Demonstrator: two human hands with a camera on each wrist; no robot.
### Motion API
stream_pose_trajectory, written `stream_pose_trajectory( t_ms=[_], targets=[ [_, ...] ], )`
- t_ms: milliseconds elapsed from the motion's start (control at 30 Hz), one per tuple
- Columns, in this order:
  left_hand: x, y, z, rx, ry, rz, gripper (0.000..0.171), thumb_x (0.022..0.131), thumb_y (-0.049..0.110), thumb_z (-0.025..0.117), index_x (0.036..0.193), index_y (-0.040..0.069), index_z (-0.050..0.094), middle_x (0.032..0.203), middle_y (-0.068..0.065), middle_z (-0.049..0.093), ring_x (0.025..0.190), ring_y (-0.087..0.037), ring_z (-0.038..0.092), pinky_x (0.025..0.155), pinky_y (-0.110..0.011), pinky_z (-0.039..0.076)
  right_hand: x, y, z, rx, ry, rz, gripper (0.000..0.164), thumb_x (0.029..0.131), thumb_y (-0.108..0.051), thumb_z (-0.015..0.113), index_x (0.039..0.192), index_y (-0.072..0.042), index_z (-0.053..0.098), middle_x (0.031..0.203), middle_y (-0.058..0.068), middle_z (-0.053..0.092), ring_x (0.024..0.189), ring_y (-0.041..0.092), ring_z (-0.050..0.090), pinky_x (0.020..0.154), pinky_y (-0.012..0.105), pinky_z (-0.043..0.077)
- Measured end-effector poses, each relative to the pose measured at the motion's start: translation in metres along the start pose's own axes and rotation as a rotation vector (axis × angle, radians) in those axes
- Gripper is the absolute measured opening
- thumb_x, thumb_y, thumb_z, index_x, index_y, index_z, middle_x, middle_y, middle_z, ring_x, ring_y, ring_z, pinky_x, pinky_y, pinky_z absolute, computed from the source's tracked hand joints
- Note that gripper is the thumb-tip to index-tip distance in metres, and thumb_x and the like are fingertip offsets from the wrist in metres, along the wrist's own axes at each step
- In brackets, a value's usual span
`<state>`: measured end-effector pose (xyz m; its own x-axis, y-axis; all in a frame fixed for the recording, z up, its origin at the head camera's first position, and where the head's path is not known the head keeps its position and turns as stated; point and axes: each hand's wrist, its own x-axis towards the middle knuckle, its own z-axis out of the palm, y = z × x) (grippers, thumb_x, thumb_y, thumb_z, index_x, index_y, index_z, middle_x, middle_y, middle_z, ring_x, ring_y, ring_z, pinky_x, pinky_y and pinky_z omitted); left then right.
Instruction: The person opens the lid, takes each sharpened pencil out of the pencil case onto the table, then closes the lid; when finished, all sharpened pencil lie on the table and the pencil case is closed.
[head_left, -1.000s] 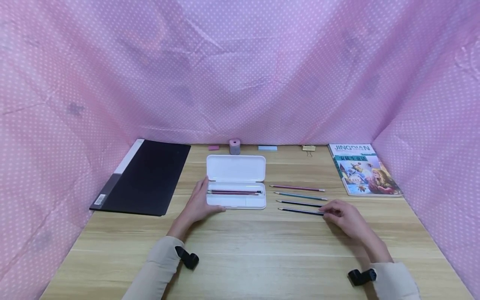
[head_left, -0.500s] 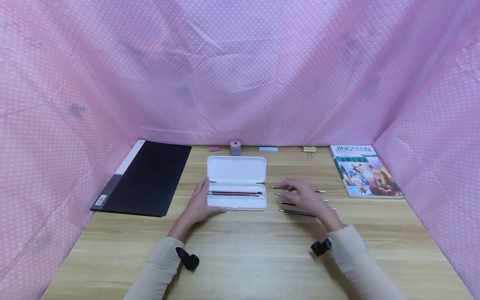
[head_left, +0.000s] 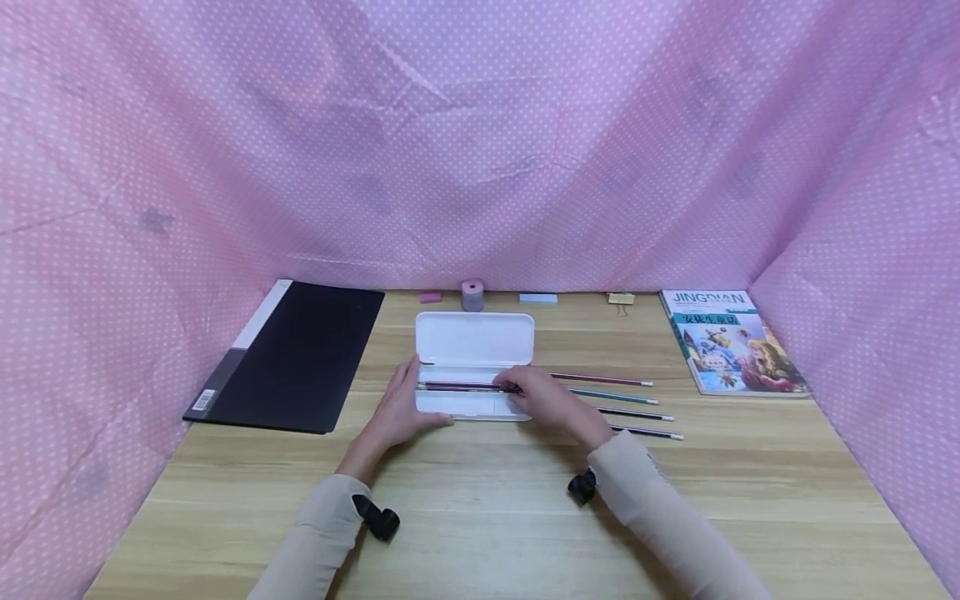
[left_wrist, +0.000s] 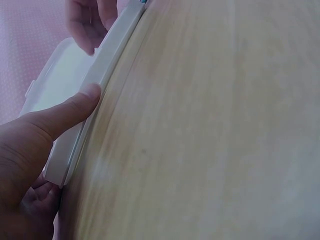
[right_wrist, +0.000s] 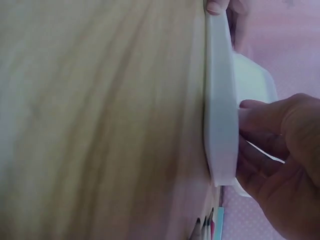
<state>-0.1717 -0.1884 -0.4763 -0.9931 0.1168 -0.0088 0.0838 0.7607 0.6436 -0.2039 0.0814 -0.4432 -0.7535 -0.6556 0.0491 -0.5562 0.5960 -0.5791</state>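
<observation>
A white pencil case (head_left: 476, 337) stands with its lid raised, and dark red pencils (head_left: 457, 386) lie lengthwise inside. My left hand (head_left: 397, 412) grips the case's left end, its thumb (left_wrist: 75, 111) along the front wall and its fingers round the side. My right hand (head_left: 547, 400) reaches over the case's right end; its curled fingertips seem to pinch a pencil's end. In the right wrist view the thumb (right_wrist: 262, 117) dips behind the case wall, which hides the pencil. Right of the case, several pencils (head_left: 615, 395) lie in a row, their left ends covered by the right hand and wrist.
A black folder (head_left: 300, 354) lies on the left, a magazine (head_left: 731, 342) on the right. Along the back are a pink block (head_left: 430, 297), a pink and grey sharpener-like object (head_left: 472, 296), a pale blue strip (head_left: 538, 298) and a binder clip (head_left: 620, 298). Pink cloth (head_left: 480, 167) surrounds the table.
My right hand has left the right end of a black pencil in the row and moved left, over the pencils, into the case. The left hand has stayed on the case.
</observation>
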Motion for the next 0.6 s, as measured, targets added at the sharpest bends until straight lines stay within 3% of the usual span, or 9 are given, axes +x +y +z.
stream_pose_trajectory(
  t_ms=[167, 400, 600],
  targets=[
    [-0.001, 0.000, -0.001, -0.002, 0.001, 0.005, 0.129, 0.057, 0.059, 0.078, 0.149, 0.011, 0.002, 0.147, -0.012, 0.019, 0.132, -0.027, 0.024, 0.107, -0.044, 0.025, 0.005, 0.004, 0.003, 0.026, 0.002, 0.035, 0.028, 0.090, -0.001, 0.054, 0.111, -0.015, 0.065, 0.105, -0.005, 0.062, 0.097, 0.007, 0.055, 0.087, 0.027, 0.046],
    [-0.001, 0.000, 0.001, -0.003, 0.013, 0.021, 0.128, 0.057, 0.059, 0.079, 0.149, 0.011, 0.003, 0.146, -0.012, 0.020, 0.132, -0.027, 0.024, 0.107, -0.045, 0.026, 0.011, 0.010, 0.004, 0.021, 0.021, -0.037, 0.025, 0.085, 0.004, 0.058, 0.103, -0.010, 0.068, 0.094, -0.001, 0.063, 0.088, 0.010, 0.057, 0.079, 0.027, 0.048],
    [-0.001, -0.002, 0.003, -0.012, 0.024, 0.032, 0.128, 0.057, 0.058, 0.080, 0.149, 0.011, 0.005, 0.146, -0.012, 0.021, 0.132, -0.027, 0.025, 0.106, -0.045, 0.026, 0.010, 0.009, 0.003, 0.055, 0.027, -0.015, 0.021, 0.086, 0.000, 0.060, 0.101, -0.012, 0.068, 0.093, -0.004, 0.061, 0.088, 0.009, 0.056, 0.078, 0.025, 0.048]
  ],
)
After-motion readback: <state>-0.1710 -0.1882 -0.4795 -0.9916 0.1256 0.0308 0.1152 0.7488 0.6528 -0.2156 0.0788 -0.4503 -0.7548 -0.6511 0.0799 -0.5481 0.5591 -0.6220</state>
